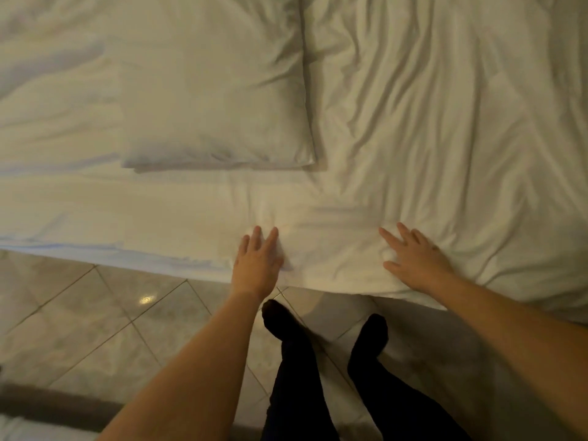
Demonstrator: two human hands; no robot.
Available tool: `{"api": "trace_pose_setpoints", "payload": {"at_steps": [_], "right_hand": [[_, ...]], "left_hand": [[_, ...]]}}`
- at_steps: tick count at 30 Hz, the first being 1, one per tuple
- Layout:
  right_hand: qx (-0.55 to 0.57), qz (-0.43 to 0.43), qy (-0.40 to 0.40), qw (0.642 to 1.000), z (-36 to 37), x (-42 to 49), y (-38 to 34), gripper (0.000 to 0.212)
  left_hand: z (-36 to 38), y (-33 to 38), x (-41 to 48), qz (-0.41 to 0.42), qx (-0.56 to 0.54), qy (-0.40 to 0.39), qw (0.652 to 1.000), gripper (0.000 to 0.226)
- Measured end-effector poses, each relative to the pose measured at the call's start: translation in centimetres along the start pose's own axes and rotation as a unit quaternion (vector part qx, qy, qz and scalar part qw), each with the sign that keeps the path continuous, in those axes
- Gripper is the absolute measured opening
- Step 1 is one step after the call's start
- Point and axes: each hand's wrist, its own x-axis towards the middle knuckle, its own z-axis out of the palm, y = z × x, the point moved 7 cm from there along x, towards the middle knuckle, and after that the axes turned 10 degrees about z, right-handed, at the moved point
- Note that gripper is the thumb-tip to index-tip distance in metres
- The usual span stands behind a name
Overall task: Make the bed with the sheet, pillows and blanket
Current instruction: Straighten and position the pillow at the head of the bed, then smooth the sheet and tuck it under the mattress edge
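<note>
At the bottom centre of the frame stood the person's legs (296, 377), clothed in black down to the feet, on a floor (95, 313) of pale, glossy tiles laid on the diagonal, with a small glint of light left of the feet. Two bare forearms ran up from the lower corners toward the middle of the frame.

Just above the feet ran the near edge of the bed (334, 286). The left hand (257, 259) lay flat on the white fabric right at that edge, a little left of centre, its fingers straight and close together, grasping nothing. The right hand (413, 256) lay palm down to the right of it and well apart from it, its fingers spread and straight, pressing on the blanket (445, 106) and holding nothing. A small puff of cloth rose between its thumb and forefinger.

Left of the hands the sheet (127, 211) stretched as a fairly smooth white band along the bed's edge to the left border of the frame. Whether the left hand rested on the sheet or on the blanket's border I cannot tell, since shallow creases gathered just above its fingertips.

Further up, the blanket filled the whole right half of the frame, white and heavily wrinkled. In the upper middle a white pillow (216, 90) lay flat on the sheet, its right side against the blanket. At the upper left lay more white fabric, too blurred to tell what it was
</note>
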Motion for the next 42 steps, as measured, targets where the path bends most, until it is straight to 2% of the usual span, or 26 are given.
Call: {"api": "trace_pose_setpoints", "payload": {"at_steps": [5,16,22,28,35,42], "right_hand": [[0.051,0.047,-0.026,0.997,-4.0,-2.9,-3.7,0.069],[0.07,-0.053,0.036,0.995,-16.6,-9.9,-25.2,0.069],[0.031,-0.139,0.06,0.988,-22.0,-11.6,-37.9,0.069],[-0.002,-0.179,0.038,0.983,-25.4,-10.9,-47.9,0.069],[-0.036,-0.208,0.028,0.977,-30.3,-12.1,-59.2,0.074],[-0.039,-0.199,0.063,0.977,-33.9,-12.9,-70.1,0.072]], "left_hand": [[-6.3,-3.3,-2.8,-0.009,-0.061,0.001,0.998,0.058],[-24.0,-15.4,-12.7,-0.075,-0.064,0.059,0.993,0.063],[-30.8,-22.0,-17.1,-0.117,-0.082,0.101,0.985,0.062],[-35.5,-28.7,-19.8,-0.16,-0.095,0.119,0.975,0.062],[-43.0,-36.7,-21.5,-0.198,-0.097,0.138,0.966,0.061],[-50.1,-45.2,-20.1,-0.181,-0.096,0.172,0.964,0.061]]}}
